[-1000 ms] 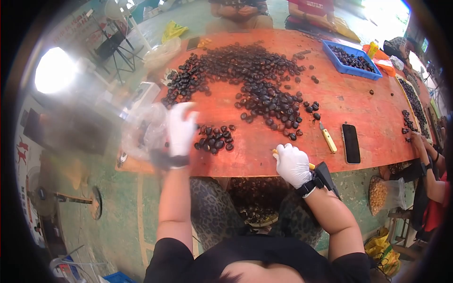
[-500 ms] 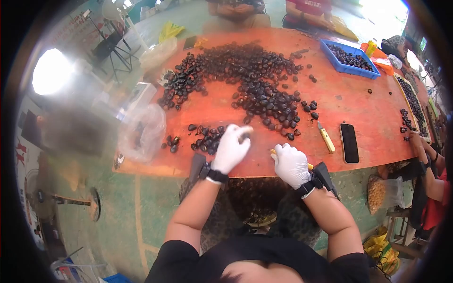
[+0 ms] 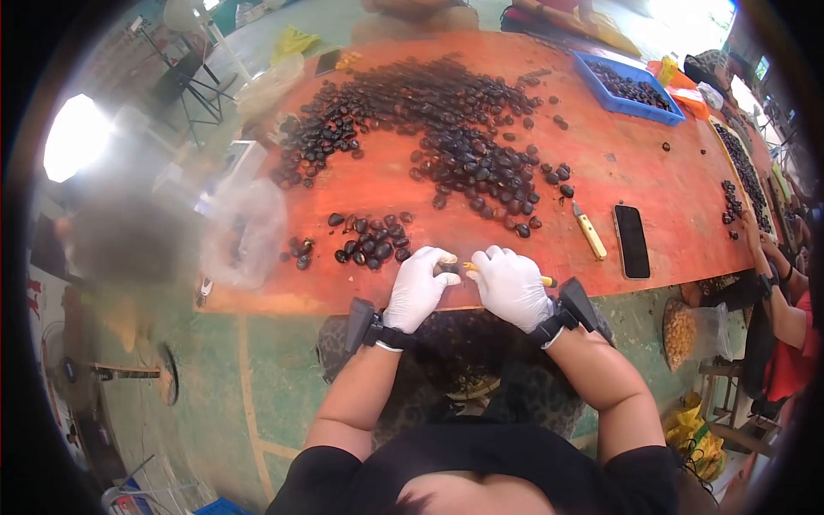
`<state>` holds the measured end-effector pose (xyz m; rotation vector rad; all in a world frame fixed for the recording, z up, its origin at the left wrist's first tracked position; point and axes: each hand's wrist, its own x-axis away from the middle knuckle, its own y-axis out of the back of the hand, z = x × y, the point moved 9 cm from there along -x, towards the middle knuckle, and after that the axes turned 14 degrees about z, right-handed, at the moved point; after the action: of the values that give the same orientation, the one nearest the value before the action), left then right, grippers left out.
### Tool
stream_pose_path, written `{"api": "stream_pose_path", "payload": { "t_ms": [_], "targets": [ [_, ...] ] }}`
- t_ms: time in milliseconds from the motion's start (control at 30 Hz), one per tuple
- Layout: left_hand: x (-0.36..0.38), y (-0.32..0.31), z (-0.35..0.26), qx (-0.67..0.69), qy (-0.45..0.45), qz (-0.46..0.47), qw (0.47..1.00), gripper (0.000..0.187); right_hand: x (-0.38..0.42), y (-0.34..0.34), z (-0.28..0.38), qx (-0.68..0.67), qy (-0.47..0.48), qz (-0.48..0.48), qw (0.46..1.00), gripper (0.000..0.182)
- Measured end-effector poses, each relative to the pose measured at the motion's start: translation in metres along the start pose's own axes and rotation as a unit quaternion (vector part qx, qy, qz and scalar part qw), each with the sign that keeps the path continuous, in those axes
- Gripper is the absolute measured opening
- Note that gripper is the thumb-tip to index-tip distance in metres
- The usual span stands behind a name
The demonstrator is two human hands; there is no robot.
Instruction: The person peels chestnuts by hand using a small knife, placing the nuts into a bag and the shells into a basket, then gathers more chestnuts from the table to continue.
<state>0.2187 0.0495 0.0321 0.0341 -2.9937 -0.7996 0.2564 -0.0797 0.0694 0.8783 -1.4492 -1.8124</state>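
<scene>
My left hand (image 3: pixel 418 290), in a white glove, is closed with its fingertips around a dark chestnut (image 3: pixel 449 269), which is mostly hidden. Facing it, my right hand (image 3: pixel 513 290), also gloved, is wrapped round a yellow-handled knife (image 3: pixel 548 281); the handle's butt sticks out at the right and the front end points to the chestnut. Both hands are over the table's near edge. Left of my left hand lies a small group of dark chestnuts (image 3: pixel 371 240). A larger heap of chestnuts (image 3: pixel 485 167) spreads beyond my hands.
On the orange-red table (image 3: pixel 566 266) lie a second yellow-handled knife (image 3: pixel 590 236) and a phone (image 3: pixel 633 242). A blue crate (image 3: pixel 631 105) of chestnuts stands at the far right, a clear plastic bag (image 3: pixel 249 232) at the left. Other people sit at the far and right sides.
My left hand has come down beside my right hand with the chestnut. The knife in my right hand now points at it. The whole view has shifted slightly.
</scene>
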Motion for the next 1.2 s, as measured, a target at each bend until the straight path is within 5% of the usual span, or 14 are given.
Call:
{"api": "stream_pose_path", "payload": {
  "t_ms": [867, 967, 1200],
  "targets": [
    [-0.001, 0.001, 0.000, -0.064, 0.031, -0.004, 0.997, 0.029, 0.001, -0.015, -0.002, 0.034, -0.035, 0.073, 0.996, 0.015],
    [0.005, 0.005, -0.011, -0.150, -0.032, -0.051, 0.987, 0.026, 0.006, -0.009, -0.011, 0.010, -0.059, 0.051, 0.997, 0.017],
    [-0.024, 0.036, -0.036, -0.315, 0.008, -0.158, 0.936, 0.029, 0.005, -0.009, -0.025, -0.020, -0.098, 0.042, 0.994, 0.021]
  ]
}}
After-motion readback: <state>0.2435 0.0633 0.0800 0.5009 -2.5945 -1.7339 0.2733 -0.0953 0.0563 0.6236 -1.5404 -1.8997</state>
